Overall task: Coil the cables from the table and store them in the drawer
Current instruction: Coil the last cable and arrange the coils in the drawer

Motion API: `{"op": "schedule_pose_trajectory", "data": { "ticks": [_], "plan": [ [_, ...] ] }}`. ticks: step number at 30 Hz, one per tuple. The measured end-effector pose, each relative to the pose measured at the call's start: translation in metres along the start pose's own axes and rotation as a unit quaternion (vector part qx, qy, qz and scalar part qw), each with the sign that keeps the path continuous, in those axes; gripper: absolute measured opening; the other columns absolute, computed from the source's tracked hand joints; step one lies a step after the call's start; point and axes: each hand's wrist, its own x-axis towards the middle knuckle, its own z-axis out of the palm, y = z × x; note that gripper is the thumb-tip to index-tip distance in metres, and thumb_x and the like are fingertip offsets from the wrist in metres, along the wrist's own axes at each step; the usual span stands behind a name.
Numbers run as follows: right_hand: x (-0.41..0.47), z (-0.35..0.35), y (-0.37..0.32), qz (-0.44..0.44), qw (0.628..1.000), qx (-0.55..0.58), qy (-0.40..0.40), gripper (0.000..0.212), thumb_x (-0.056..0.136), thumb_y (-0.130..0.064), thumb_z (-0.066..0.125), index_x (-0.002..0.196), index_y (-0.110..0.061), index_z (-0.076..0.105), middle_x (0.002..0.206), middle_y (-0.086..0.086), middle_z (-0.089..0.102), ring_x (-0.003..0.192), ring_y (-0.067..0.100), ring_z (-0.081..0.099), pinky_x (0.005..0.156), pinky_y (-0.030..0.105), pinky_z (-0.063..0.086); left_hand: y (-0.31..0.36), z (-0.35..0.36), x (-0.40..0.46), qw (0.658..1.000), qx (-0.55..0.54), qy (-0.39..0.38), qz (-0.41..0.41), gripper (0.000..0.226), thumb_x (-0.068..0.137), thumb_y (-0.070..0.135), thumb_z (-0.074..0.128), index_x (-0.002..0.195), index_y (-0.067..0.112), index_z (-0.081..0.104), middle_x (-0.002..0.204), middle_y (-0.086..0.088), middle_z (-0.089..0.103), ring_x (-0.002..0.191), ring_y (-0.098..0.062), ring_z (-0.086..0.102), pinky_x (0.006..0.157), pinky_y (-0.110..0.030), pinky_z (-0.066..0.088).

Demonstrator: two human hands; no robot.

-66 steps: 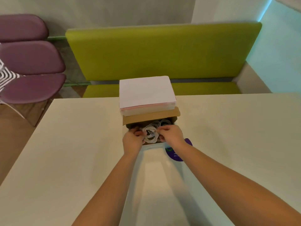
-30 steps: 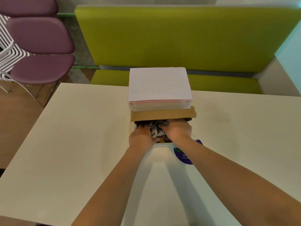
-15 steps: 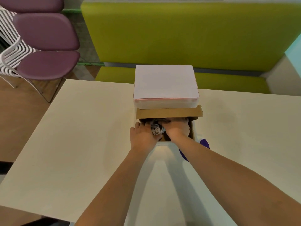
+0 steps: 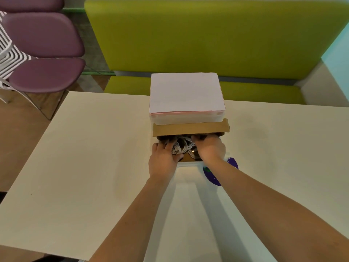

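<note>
A pale worktop carries a box with its cardboard drawer pulled open. White coiled cables lie inside it, pressed down by the left hand and right hand, whose fingers are curled over them.
</note>
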Motion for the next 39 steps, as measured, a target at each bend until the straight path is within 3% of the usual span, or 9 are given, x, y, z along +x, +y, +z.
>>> {"op": "schedule_pose_trajectory", "data": {
  "ticks": [6, 9, 12, 18, 23, 26, 31, 36, 39],
  "plan": [
    [-0.004, -0.008, -0.005, -0.003, 0.998, 0.056, -0.013, 0.031, 0.090, -0.052, 0.055, 0.072, -0.026, 0.054, 0.085, 0.003, 0.070, 0.078, 0.025, 0.066, 0.078, 0.038, 0.056, 0.006, -0.001, 0.001, 0.999, 0.026, 0.006, -0.021, 0.055, 0.082, 0.061, 0.064, 0.131, 0.039, 0.055, 0.134, 0.007, 0.053, 0.120, -0.018, 0.040, 0.077, -0.034, 0.050],
    [-0.009, -0.005, 0.002, -0.017, 0.993, 0.110, -0.030, 0.015, 0.087, -0.043, 0.065, 0.089, -0.028, 0.069, 0.097, -0.001, 0.073, 0.082, 0.021, 0.067, 0.077, 0.035, 0.056, 0.011, 0.001, 0.002, 0.998, 0.052, 0.004, -0.038, 0.061, 0.079, 0.067, 0.063, 0.129, 0.033, 0.054, 0.134, 0.006, 0.051, 0.122, -0.019, 0.039, 0.076, -0.034, 0.050],
    [-0.013, -0.003, 0.012, -0.049, 0.996, 0.064, -0.022, 0.026, 0.088, -0.045, 0.062, 0.110, -0.032, 0.068, 0.107, -0.005, 0.071, 0.090, 0.021, 0.066, 0.082, 0.036, 0.054, 0.012, 0.000, 0.004, 0.997, 0.064, -0.008, -0.039, 0.062, 0.081, 0.062, 0.064, 0.133, 0.031, 0.049, 0.137, 0.004, 0.045, 0.124, -0.019, 0.037, 0.077, -0.035, 0.050],
    [-0.017, -0.002, 0.021, -0.116, 0.992, 0.036, -0.022, 0.020, 0.092, -0.036, 0.059, 0.111, -0.028, 0.062, 0.097, -0.001, 0.071, 0.089, 0.023, 0.066, 0.082, 0.039, 0.055, 0.013, 0.001, 0.004, 0.996, 0.080, -0.014, -0.047, 0.060, 0.086, 0.055, 0.062, 0.136, 0.026, 0.046, 0.138, 0.001, 0.044, 0.124, -0.020, 0.037, 0.076, -0.034, 0.049],
    [-0.020, -0.002, 0.030, -0.166, 0.985, 0.028, -0.037, 0.047, 0.083, -0.042, 0.071, 0.125, -0.028, 0.054, 0.090, -0.009, 0.071, 0.090, 0.016, 0.065, 0.086, 0.037, 0.050, 0.015, 0.005, 0.003, 0.992, 0.113, -0.005, -0.055, 0.056, 0.093, 0.060, 0.047, 0.134, 0.022, 0.049, 0.137, -0.002, 0.043, 0.123, -0.021, 0.038, 0.074, -0.031, 0.047],
    [-0.022, 0.002, 0.036, -0.172, 0.984, 0.008, -0.034, 0.051, 0.080, -0.044, 0.073, 0.124, -0.030, 0.051, 0.085, -0.012, 0.068, 0.092, 0.013, 0.063, 0.089, 0.035, 0.041, 0.013, 0.007, 0.004, 0.992, 0.115, -0.012, -0.050, 0.053, 0.095, 0.059, 0.044, 0.134, 0.023, 0.051, 0.139, -0.002, 0.042, 0.124, -0.021, 0.038, 0.076, -0.031, 0.047],
    [-0.024, 0.004, 0.028, -0.152, 0.988, -0.004, -0.009, 0.040, 0.084, -0.037, 0.068, 0.117, -0.026, 0.049, 0.080, -0.009, 0.068, 0.089, 0.018, 0.064, 0.090, 0.035, 0.039, 0.009, 0.008, 0.001, 0.995, 0.096, -0.017, -0.032, 0.050, 0.097, 0.053, 0.045, 0.134, 0.021, 0.053, 0.138, -0.004, 0.045, 0.123, -0.023, 0.041, 0.079, -0.035, 0.048],
    [-0.026, 0.008, 0.023, -0.134, 0.991, 0.023, -0.011, 0.042, 0.081, -0.049, 0.063, 0.114, -0.028, 0.049, 0.079, -0.010, 0.067, 0.088, 0.013, 0.063, 0.095, 0.035, 0.037, 0.010, 0.006, 0.001, 0.997, 0.060, -0.012, -0.037, 0.051, 0.099, 0.056, 0.036, 0.132, 0.021, 0.052, 0.137, -0.003, 0.046, 0.124, -0.022, 0.040, 0.082, -0.035, 0.046],
    [-0.023, 0.012, 0.031, -0.138, 0.990, 0.021, -0.009, 0.039, 0.086, -0.039, 0.067, 0.116, -0.026, 0.048, 0.083, -0.009, 0.070, 0.091, 0.017, 0.064, 0.095, 0.034, 0.035, 0.009, 0.006, 0.000, 0.997, 0.060, -0.021, -0.034, 0.059, 0.092, 0.064, 0.044, 0.135, 0.024, 0.049, 0.140, 0.000, 0.042, 0.128, -0.021, 0.037, 0.086, -0.035, 0.047]
  ]
}}
